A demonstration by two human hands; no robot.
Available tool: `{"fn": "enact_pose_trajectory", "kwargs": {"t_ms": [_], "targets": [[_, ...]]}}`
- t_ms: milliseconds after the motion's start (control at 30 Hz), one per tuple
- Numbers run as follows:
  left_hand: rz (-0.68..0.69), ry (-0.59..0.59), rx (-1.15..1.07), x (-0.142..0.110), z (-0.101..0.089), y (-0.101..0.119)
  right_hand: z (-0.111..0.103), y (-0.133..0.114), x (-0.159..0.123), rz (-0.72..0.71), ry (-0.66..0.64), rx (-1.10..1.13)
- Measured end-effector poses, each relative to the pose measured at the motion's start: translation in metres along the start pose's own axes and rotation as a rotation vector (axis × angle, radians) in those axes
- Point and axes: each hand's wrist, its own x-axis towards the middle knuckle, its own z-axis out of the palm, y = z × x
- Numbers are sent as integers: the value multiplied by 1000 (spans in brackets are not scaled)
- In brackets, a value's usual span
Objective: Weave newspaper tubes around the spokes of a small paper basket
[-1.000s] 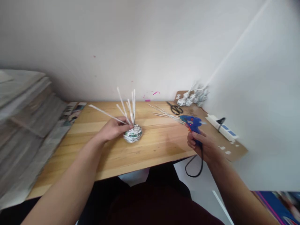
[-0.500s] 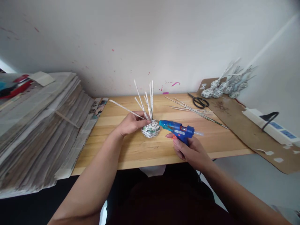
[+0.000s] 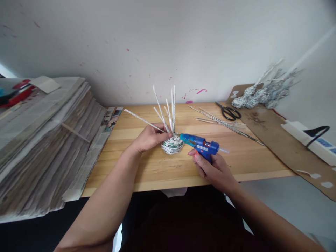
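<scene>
A small round ball woven from rolled newspaper [image 3: 172,145] sits on the wooden table, several paper sticks [image 3: 173,108] rising from its top. My left hand [image 3: 152,135] is closed at the ball's upper left, thumb and fingers pinching the base of the paper sticks. One long stick slants out to the left over this hand. In my right hand [image 3: 211,166] is a blue hot glue gun [image 3: 201,145], its light-blue nozzle pointing left at the top right of the ball. A clear glue stick pokes out of the gun's back end.
Loose paper sticks [image 3: 225,124] and black scissors [image 3: 229,112] lie at the back right. Woven paper pieces [image 3: 252,98] rest on cardboard [image 3: 258,129] beside a white power strip [image 3: 301,136]. A tall newspaper stack [image 3: 52,147] fills the left side.
The view has shifted slightly. Both hands, the ball and the glue gun keep nearly the same places relative to each other, the nozzle still at the ball's top.
</scene>
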Motion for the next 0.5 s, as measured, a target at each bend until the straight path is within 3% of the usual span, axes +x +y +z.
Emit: {"fn": "enact_pose_trajectory", "kwargs": {"t_ms": [500], "targets": [[-2, 6, -7, -1, 0, 0, -3, 7, 1, -20, 5, -29]]}}
